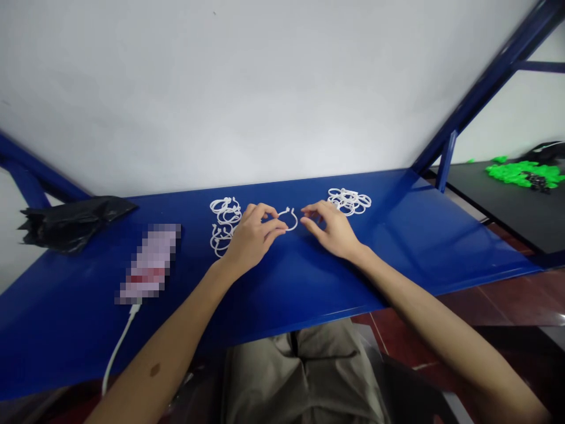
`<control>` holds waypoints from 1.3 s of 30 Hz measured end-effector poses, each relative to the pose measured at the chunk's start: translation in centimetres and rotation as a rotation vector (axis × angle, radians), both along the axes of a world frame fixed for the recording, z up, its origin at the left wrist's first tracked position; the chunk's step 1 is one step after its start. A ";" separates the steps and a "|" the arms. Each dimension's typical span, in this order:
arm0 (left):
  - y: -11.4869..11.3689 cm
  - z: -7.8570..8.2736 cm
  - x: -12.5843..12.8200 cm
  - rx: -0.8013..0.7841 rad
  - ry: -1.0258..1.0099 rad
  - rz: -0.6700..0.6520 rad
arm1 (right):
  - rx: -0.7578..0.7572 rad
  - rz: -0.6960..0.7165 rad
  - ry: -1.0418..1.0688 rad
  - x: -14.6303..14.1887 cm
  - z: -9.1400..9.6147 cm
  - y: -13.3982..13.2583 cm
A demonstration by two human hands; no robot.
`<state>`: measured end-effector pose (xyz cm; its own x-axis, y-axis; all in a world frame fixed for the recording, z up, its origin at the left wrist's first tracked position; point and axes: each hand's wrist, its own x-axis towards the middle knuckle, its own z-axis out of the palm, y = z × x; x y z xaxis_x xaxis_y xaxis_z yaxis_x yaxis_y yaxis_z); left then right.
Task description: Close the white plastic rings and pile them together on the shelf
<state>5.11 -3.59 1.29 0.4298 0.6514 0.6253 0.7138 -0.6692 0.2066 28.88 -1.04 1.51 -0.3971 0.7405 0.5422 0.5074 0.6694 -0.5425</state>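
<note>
My left hand (257, 231) pinches a thin white open ring (295, 222) between thumb and fingers, above the blue table (286, 277). The ring is C-shaped, and small knobs show at its gap, which faces away from me. Just right of it is my right hand (332, 227), thumb and fingers apart, with nothing visible between them. Beside and partly behind my left hand lies a loose pile of similar white rings (225, 211), several with knobbed open ends. A second pile of white rings (349, 201) sits behind my right hand; these look closed.
A blurred-out phone-like slab (152, 262) with a white cable (117, 344) lies left of my left arm. Farther left is a crumpled black plastic bag (75, 221). Blue frame bars (477, 88) rise at the sides. Bright green pieces (525, 174) lie on a black table (498, 206) at right.
</note>
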 end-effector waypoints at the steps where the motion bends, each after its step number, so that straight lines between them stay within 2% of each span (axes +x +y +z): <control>1: -0.2 -0.1 0.3 0.008 0.008 -0.023 | -0.089 0.044 0.029 -0.4 -0.2 -0.3; 4: -0.7 -0.2 1.1 0.005 0.025 -0.089 | -0.300 0.122 0.101 -0.9 -0.8 -0.5; 6: -1.0 -0.3 1.6 -0.028 -0.016 -0.111 | -0.345 0.144 0.126 -0.9 -1.1 -0.4; 12: -1.2 0.1 2.1 -0.274 -0.344 -0.020 | -0.299 0.207 0.158 -0.8 -0.5 -0.7; 16: -0.9 0.3 1.9 -0.388 -0.382 -0.033 | -0.258 0.245 0.095 -0.9 0.0 -1.1; 21: -1.0 -0.2 2.1 -0.298 -0.339 -0.026 | -0.249 0.247 0.053 -1.0 -0.2 -1.4; 28: -1.5 -0.4 2.8 -0.130 -0.346 -0.053 | -0.227 0.241 0.120 -1.5 0.0 -2.1; 33: -1.8 0.6 2.8 -0.149 -0.414 -0.048 | -0.264 0.134 0.215 -2.0 0.5 -2.6; 39: -1.9 0.5 3.0 -0.144 -0.433 -0.049 | -0.283 0.172 0.226 -2.0 0.4 -2.9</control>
<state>8.09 -5.46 1.75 0.1815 0.7305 0.6583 0.5094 -0.6424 0.5725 26.83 -3.98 1.95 -0.4226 0.8063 0.4138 0.2481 0.5421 -0.8029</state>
